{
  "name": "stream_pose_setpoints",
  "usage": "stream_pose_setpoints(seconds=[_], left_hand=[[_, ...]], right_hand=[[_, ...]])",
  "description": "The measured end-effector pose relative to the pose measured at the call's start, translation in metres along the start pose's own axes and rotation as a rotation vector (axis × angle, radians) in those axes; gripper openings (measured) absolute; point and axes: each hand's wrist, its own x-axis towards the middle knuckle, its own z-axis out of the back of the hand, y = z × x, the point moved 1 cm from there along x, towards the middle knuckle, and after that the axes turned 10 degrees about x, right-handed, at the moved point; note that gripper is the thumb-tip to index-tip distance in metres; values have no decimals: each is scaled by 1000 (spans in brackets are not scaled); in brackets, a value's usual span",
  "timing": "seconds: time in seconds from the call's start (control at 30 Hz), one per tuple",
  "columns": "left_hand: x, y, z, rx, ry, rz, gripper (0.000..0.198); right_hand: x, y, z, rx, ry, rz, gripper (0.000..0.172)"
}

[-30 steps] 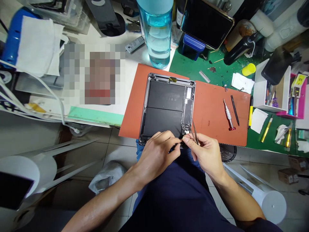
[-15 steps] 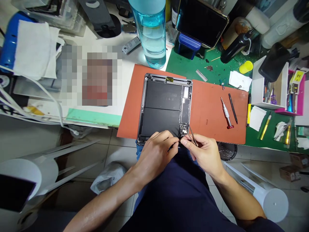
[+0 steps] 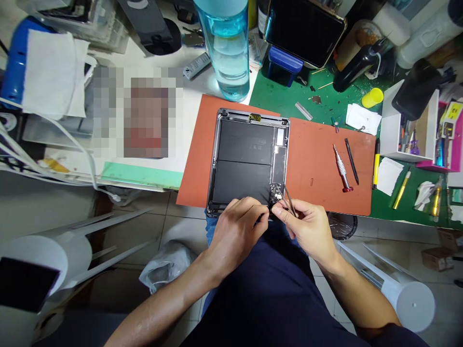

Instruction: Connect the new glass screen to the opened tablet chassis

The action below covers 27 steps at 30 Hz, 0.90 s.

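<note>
An opened tablet (image 3: 242, 182) rests on the orange mat (image 3: 318, 164) with its black battery cells facing up, its near edge by my body. My left hand (image 3: 240, 229) is closed at the tablet's lower edge, fingertips pressed together near the bottom right corner; what they pinch, if anything, is hidden. My right hand (image 3: 307, 226) grips a pair of tweezers (image 3: 288, 201), whose arms point up over the small circuit parts in that corner. The thumb and index finger of this hand also reach the tablet's edge, close to my left fingertips.
Right of the tablet lie a screwdriver (image 3: 340, 168) and a black pry stick (image 3: 351, 161). A blue water bottle (image 3: 231, 62) stands behind it. A phone (image 3: 306, 31) leans on a blue stand. White cables (image 3: 77, 140) hang at the left table edge.
The view has shifted slightly. Both hands stay at the tablet's bottom right corner, with only a small shift of the left fingers.
</note>
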Motion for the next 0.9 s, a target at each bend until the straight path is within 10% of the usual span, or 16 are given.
stream_pose_setpoints(seconds=[0.9], left_hand=[[15, -1, 12, -89, 224, 160, 19]], right_hand=[[-1, -25, 12, 50, -72, 34, 29]])
